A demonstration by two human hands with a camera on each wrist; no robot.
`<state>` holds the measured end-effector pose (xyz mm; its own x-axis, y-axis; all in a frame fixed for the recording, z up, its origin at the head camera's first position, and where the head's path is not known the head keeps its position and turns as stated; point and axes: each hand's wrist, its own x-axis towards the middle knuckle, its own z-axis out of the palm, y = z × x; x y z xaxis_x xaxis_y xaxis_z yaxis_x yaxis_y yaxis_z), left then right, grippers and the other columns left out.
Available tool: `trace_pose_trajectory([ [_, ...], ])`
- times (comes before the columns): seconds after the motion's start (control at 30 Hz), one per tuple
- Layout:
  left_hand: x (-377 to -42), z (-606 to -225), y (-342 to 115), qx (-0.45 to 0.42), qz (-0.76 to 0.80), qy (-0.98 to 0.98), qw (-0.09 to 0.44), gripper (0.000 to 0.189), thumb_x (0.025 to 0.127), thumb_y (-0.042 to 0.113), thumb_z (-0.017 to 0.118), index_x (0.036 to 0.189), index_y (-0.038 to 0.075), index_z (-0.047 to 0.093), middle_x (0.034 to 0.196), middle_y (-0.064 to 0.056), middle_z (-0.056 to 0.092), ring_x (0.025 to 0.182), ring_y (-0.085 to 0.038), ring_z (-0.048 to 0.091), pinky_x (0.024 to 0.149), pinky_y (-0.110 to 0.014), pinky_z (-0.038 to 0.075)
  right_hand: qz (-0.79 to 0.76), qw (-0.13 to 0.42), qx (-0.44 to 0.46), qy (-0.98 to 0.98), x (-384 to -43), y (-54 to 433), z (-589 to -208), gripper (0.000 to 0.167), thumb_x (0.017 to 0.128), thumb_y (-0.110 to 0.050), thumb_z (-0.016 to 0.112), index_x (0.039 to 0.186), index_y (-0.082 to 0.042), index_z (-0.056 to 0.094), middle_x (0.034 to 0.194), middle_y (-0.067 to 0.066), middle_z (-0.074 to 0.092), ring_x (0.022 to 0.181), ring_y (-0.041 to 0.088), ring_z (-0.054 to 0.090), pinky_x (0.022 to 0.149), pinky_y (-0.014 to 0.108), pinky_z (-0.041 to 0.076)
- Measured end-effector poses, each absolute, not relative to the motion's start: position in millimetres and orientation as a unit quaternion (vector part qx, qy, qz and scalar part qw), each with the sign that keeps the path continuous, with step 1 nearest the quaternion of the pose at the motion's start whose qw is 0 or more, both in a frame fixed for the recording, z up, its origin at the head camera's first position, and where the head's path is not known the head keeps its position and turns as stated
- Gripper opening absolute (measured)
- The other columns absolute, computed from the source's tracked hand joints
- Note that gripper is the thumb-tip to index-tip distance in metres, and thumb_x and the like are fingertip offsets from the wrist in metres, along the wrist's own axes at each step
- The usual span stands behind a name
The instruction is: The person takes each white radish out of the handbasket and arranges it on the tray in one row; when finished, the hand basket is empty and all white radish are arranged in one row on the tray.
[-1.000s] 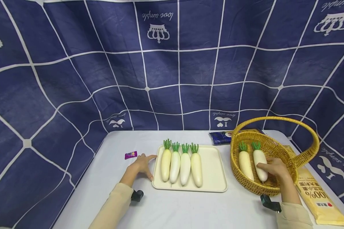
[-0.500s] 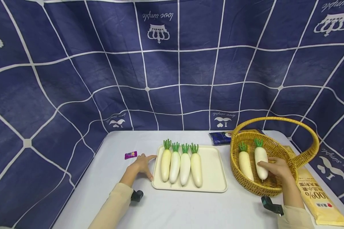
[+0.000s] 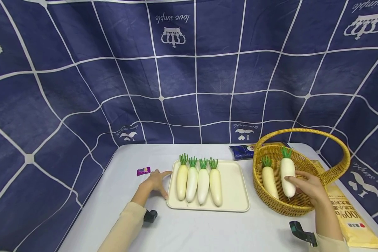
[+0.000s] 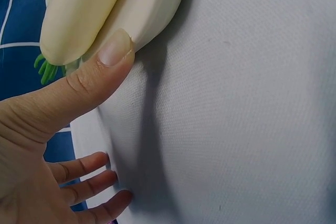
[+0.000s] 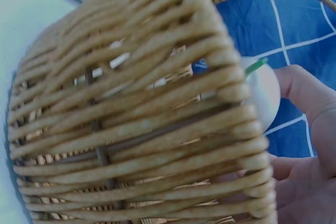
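My right hand (image 3: 310, 185) grips a white radish (image 3: 288, 171) by its lower part, inside the wicker basket (image 3: 286, 206). In the right wrist view the basket wall hides most of that radish (image 5: 266, 95), with the thumb against its end. A second, creamier radish (image 3: 269, 180) lies left of it in the basket. My left hand (image 3: 155, 182) is at the left rim of a cream tray (image 3: 234, 185), thumb and fingers spread. Its thumb (image 4: 94, 80) overlaps the tray edge in the left wrist view. Several radishes (image 3: 203, 185) with green tops lie side by side on the tray's left part.
The basket's tall handle (image 3: 305, 130) arches over its right side. A yellow noodle packet (image 3: 349, 220) lies right of the basket, a blue packet (image 3: 242, 151) behind it. A small purple wrapper (image 3: 143, 170) lies left of the tray. Blue grid cloth (image 3: 214, 77) hangs behind the table.
My right hand has raised the radish slightly and shifted it right within the basket, away from the other radish. The left hand and the tray have stayed in place.
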<state>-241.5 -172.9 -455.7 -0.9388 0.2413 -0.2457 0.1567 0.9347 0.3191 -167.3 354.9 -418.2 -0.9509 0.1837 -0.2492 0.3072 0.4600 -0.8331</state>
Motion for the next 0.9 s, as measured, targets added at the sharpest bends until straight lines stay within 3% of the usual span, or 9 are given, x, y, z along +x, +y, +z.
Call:
trace_pose_trajectory([
  [0.13, -241.1, -455.6, -172.9, 0.1, 0.158, 0.972, 0.141, 0.106, 0.043, 0.026, 0.093, 0.138, 0.02, 0.048, 0.118, -0.026, 0.045, 0.107, -0.038, 0.045, 0.087, -0.057, 0.047, -0.512, 0.071, 0.139, 0.845, -159.9, 351.0, -415.5, 0.088, 0.089, -0.04, 0.06, 0.143, 0.015, 0.016, 0.125, 0.033, 0.044, 0.079, 0.006, 0.059, 0.079, 0.032, 0.051],
  [0.3, -240.7, -455.4, -173.5, 0.097, 0.169, 0.971, 0.14, 0.105, 0.043, 0.024, 0.093, 0.138, 0.02, 0.048, 0.122, -0.028, 0.044, 0.112, -0.04, 0.044, 0.089, -0.058, 0.046, -0.529, 0.061, 0.126, 0.837, -152.7, 344.0, -415.0, 0.085, 0.089, -0.035, 0.061, 0.142, 0.015, 0.018, 0.117, 0.026, 0.052, 0.078, 0.004, 0.059, 0.074, 0.027, 0.054],
  [0.53, -240.3, -455.3, -173.6, 0.097, 0.169, 0.97, 0.142, 0.105, 0.043, 0.025, 0.093, 0.138, 0.02, 0.048, 0.123, -0.028, 0.044, 0.111, -0.04, 0.044, 0.089, -0.058, 0.046, -0.534, 0.047, 0.117, 0.836, -147.8, 333.6, -411.0, 0.083, 0.088, -0.033, 0.062, 0.142, 0.013, 0.019, 0.101, 0.007, 0.061, 0.077, 0.003, 0.059, 0.072, 0.027, 0.054],
  [0.73, -240.1, -455.4, -173.7, 0.1, 0.171, 0.97, 0.139, 0.105, 0.043, 0.024, 0.093, 0.137, 0.019, 0.049, 0.121, -0.027, 0.045, 0.11, -0.039, 0.044, 0.089, -0.057, 0.046, -0.552, 0.034, 0.091, 0.828, -144.6, 319.3, -407.0, 0.078, 0.089, -0.027, 0.063, 0.141, 0.013, 0.021, 0.1, 0.005, 0.063, 0.078, 0.003, 0.06, 0.072, 0.027, 0.054],
  [0.9, -240.5, -455.2, -173.2, 0.1, 0.172, 0.97, 0.138, 0.105, 0.042, 0.024, 0.093, 0.138, 0.019, 0.048, 0.12, -0.026, 0.045, 0.109, -0.038, 0.044, 0.089, -0.057, 0.046, -0.551, 0.026, 0.081, 0.83, -141.2, 305.4, -406.0, 0.076, 0.089, -0.026, 0.063, 0.141, 0.012, 0.023, 0.108, 0.019, 0.062, 0.079, 0.006, 0.062, 0.071, 0.029, 0.055],
])
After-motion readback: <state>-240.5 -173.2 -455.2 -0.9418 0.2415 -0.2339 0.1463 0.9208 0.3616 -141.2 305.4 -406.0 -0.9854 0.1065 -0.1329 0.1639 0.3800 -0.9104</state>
